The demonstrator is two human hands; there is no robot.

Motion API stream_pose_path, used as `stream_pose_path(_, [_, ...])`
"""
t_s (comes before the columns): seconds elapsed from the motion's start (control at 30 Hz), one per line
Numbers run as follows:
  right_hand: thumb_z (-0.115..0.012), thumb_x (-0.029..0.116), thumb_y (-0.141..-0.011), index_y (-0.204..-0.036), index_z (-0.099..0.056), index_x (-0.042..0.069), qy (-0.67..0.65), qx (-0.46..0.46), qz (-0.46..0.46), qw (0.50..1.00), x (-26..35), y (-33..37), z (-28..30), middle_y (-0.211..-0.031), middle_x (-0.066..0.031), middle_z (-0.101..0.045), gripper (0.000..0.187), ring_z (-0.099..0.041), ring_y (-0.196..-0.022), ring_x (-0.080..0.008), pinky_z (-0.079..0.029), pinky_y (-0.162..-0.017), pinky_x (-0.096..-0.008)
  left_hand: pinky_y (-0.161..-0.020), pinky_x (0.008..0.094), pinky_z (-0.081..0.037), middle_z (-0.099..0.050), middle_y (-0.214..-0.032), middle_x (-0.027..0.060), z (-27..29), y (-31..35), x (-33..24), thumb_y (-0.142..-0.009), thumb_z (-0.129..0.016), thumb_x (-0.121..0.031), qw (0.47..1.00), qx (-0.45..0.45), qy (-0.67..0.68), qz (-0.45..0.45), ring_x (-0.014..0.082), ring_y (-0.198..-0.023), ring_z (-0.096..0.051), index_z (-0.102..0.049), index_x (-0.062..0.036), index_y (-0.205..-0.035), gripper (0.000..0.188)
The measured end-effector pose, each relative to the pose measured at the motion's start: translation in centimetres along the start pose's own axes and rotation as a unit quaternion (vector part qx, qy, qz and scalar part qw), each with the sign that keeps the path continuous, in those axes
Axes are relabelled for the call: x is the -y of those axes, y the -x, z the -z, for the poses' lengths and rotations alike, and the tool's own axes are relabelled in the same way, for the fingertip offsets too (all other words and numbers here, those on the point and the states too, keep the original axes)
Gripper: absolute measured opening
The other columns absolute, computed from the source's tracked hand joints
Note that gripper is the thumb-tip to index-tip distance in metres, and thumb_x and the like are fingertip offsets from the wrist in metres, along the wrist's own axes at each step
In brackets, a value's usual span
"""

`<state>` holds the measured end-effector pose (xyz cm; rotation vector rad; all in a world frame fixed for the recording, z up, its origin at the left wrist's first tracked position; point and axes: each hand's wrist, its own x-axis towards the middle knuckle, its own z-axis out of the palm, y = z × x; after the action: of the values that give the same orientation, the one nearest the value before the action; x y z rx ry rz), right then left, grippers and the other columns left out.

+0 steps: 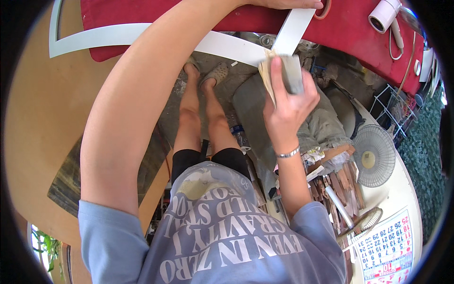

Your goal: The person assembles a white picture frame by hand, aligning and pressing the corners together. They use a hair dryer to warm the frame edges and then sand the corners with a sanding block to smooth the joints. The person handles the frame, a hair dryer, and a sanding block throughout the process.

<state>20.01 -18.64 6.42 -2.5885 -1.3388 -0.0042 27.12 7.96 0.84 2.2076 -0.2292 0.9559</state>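
The right hand [291,106], centre-right of the frame, is closed around a small grey block wrapped in tan abrasive paper [281,71], fingers over the top and thumb on the side, paper edges sticking out on the left. It's pressed against the end of a white frame piece [295,26] where that strip meets a long curved white strip [142,35] running across the upper frame; the firm wrap looks suited to keeping the paper tight on the block while it bears on the joint (a judgement, not certain).

The left hand [288,4] is at the top edge, mostly cut off, resting flat on the straight strip, prob. to pin it against the red-covered bench [359,33]. Can't tell how far its fingers curl or whether they grip anything.

Around: orange tape roll [324,9] just beside the left hand, upper right; a white hair-dryer-like tool [385,14] w/ cord further right on the bench. Below the bench edge, the person's own legs and sandalled feet, a grey sack, a small fan [373,156] at right, a calendar [390,253] lower right, scrap wood pieces between them.

In the way: the left forearm crosses diagonally over the curved strip, hiding part of it; the block covers the joint itself.
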Motion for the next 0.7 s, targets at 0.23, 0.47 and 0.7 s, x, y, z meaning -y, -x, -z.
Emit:
stream_pose_path(0.23, [-0.078, 0.010, -0.083, -0.138, -0.070, 0.019, 0.018, -0.055, 0.021, 0.998, 0.41, -0.28, 0.40, -0.129, -0.0159, -0.055, 0.057, -0.051, -0.116, -0.0335, -0.040, -0.098, -0.0417, -0.070, 0.0420, -0.051, -0.057, -0.082, 0.0129, 0.09, -0.06, 0.02, -0.087, -0.078, -0.037, 1.000, 0.002, 0.007, 0.005, 0.0347, -0.078, -0.061, -0.055, -0.0056, -0.093, 0.040])
stream_pose_path(0.47, [-0.076, 0.006, -0.080, -0.139, -0.070, 0.021, 0.008, 0.014, -0.003, 1.000, -0.25, 0.13, 0.09, -0.127, -0.0171, -0.055, 0.061, -0.051, -0.115, -0.0336, -0.041, -0.097, -0.0419, -0.070, 0.0421, -0.051, -0.057, -0.081, 0.0127, 0.13, -0.06, -0.02, -0.086, -0.079, -0.037, 1.000, -0.001, 0.003, 0.002, 0.0345, -0.077, -0.061, -0.055, -0.0058, -0.093, 0.039])
stream_pose_path(0.7, [-0.075, 0.005, -0.078, -0.136, -0.071, 0.020, 0.025, 0.026, 0.002, 0.999, -0.15, -0.42, 0.05, -0.127, -0.0181, -0.056, 0.060, -0.052, -0.115, -0.0348, -0.042, -0.095, -0.0432, -0.070, 0.0420, -0.051, -0.057, -0.081, 0.0125, 0.10, -0.03, 0.00, -0.087, -0.078, -0.038, 1.000, 0.013, 0.002, 0.010, 0.0342, -0.077, -0.061, -0.055, -0.0060, -0.092, 0.039])
